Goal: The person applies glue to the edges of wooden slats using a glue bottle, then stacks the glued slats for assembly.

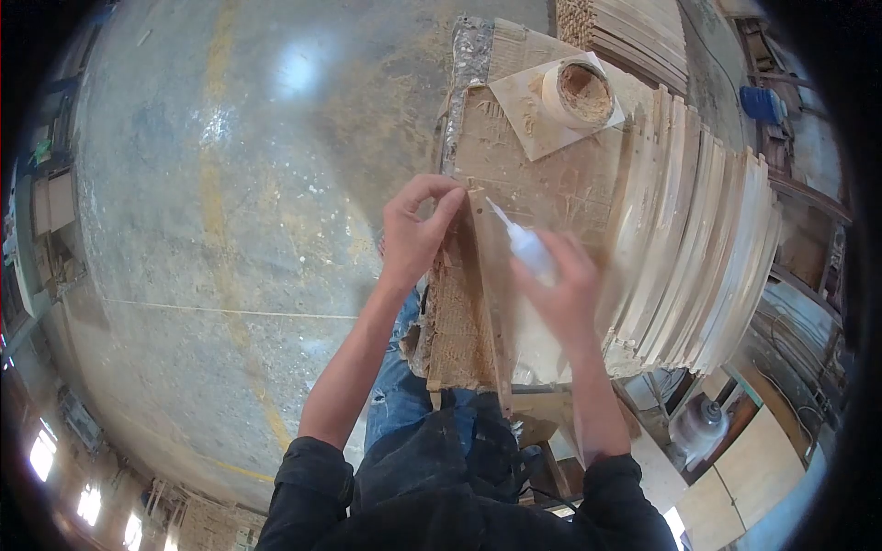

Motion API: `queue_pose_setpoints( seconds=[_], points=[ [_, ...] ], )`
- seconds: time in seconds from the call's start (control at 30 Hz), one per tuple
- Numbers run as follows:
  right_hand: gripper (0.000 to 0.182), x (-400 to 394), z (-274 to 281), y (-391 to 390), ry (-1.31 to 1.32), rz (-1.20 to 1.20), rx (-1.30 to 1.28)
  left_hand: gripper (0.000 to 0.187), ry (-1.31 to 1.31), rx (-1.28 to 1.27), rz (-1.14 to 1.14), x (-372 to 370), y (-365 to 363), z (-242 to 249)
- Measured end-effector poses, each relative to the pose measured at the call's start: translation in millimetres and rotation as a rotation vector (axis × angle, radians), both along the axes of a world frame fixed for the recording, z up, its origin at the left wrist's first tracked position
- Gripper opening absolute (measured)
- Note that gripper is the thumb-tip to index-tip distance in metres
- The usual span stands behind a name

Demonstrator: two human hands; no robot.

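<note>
My right hand point(565, 289) is wrapped round a small white squeeze bottle point(527, 246) with a thin pointed nozzle, probably glue. Its tip points up and left, close to a narrow wooden strip point(487, 275) with small dark holes along it. At the far end of that strip my left hand point(418, 225) is closed, thumb and forefinger pressed together. What sits between those fingertips is too small to make out. The strip lies along the left side of a worn, glue-stained work surface point(560, 202).
An open tub of brown paste point(579, 95) stands on a pale square board point(524, 115). Several long wooden strips point(698, 230) lie side by side at the right, with more stacked wood point(634, 37) behind. Concrete floor point(276, 184) stretches to the left.
</note>
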State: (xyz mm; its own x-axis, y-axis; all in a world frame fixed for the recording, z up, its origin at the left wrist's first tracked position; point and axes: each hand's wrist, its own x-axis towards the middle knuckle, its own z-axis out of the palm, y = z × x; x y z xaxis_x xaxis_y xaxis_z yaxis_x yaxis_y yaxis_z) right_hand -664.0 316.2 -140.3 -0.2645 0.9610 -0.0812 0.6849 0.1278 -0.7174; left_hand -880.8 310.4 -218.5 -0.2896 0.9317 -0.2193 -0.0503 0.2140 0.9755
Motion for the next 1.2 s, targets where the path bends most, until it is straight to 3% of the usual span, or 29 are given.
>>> queue_pose_setpoints(
  seconds=[0.23,0.43,0.53,1.13,1.2],
  points=[
    [0.041,2.4,0.4,1.9,0.086,-0.044,-0.066,0.018,0.072,0.037,0.028,3.8,-10.2,5.4],
    [0.041,3.5,0.8,1.9,0.079,-0.031,-0.035,0.06,0.35,0.053,-0.009,21.8,-29.9,23.3],
    [0.04,0.8,2.8,1.0,0.094,-0.047,-0.047,0.074,0.204,-0.006,-0.01,29.5,-35.4,15.8],
    [0.033,-13.9,12.7,11.3,0.106,-0.045,-0.012,0.085,0.027,-0.131,0.028,35.0,-33.9,21.3],
    [0.031,-16.4,15.0,12.4,0.101,-0.059,-0.016,0.085,0.098,-0.101,-0.012,32.7,-35.3,15.1]
  ],
)
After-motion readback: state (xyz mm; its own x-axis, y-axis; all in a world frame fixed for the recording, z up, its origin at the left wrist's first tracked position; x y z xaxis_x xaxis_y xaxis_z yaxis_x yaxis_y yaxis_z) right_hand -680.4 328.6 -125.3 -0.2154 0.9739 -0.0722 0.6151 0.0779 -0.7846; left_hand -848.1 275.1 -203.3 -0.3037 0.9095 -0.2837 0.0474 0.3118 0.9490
